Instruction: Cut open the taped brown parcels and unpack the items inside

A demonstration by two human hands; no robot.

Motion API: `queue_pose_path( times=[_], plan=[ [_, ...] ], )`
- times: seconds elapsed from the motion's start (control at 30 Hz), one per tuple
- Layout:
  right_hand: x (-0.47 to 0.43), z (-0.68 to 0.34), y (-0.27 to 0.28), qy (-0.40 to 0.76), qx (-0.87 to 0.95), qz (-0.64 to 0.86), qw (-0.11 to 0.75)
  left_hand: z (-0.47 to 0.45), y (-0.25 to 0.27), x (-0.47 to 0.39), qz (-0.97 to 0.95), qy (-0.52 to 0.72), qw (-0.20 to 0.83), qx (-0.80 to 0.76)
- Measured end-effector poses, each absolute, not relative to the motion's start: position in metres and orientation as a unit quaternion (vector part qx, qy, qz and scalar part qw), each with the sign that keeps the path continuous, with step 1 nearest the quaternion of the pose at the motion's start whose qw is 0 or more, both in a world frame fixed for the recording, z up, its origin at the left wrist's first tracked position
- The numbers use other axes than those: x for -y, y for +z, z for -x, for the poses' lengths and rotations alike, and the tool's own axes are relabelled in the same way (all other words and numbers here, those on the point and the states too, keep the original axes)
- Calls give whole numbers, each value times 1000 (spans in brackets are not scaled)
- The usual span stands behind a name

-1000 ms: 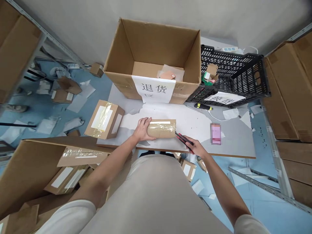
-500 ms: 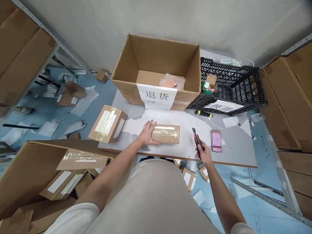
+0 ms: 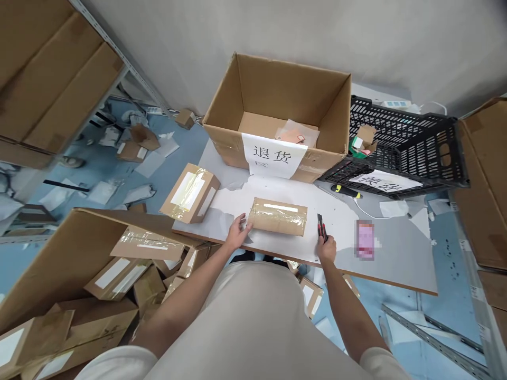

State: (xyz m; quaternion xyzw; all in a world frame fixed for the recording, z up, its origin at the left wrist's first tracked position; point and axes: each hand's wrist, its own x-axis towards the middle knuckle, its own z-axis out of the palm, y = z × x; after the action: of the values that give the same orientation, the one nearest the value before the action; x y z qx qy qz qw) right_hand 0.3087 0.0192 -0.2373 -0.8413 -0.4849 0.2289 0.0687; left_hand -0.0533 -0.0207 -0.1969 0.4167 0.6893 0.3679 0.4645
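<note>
A long cardboard box point(image 3: 279, 217), sealed with shiny clear tape and bearing a white label strip, lies on the white table point(image 3: 400, 264) in front of me. At its left end is my left hand point(image 3: 237, 232), fingers apart, with the fingertips at the box's near-left corner; whether they touch it I cannot tell. To the right of the box, my right hand point(image 3: 327, 249) is wrapped round the handle of a black and red utility knife point(image 3: 321, 228). The knife's blade end points away from me, apart from the box.
A taped carton point(image 3: 190, 193) stands at the table's left. Behind are a large open box point(image 3: 222, 145) and a black crate point(image 3: 431, 158). A yellow-black tool point(image 3: 345, 191) and a phone point(image 3: 365, 240) lie right. A big carton point(image 3: 75, 227) of parcels stands lower left.
My view has turned left, so the scene sits further right. My left hand has slid back from the box's end towards its near corner. My right hand still holds the knife.
</note>
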Motion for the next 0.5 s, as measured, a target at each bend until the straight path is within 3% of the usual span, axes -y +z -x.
queue_pose_path(
  times=[0.2, 0.3, 0.4, 0.5],
  plan=[
    [-28, -297, -226, 187, 550, 808, 102, 43, -191, 20, -466, 372, 464, -655],
    [-30, -276, -212, 271, 696, 647, 154, 40, -189, 18, -471, 373, 469, -647],
    [-30, -255, -194, 340, 733, 557, 194, 39, -184, 14, -461, 358, 474, -659],
    [-38, -243, -168, 289, 711, 579, 276, 37, -168, 7, -448, 352, 392, -722]
  ],
)
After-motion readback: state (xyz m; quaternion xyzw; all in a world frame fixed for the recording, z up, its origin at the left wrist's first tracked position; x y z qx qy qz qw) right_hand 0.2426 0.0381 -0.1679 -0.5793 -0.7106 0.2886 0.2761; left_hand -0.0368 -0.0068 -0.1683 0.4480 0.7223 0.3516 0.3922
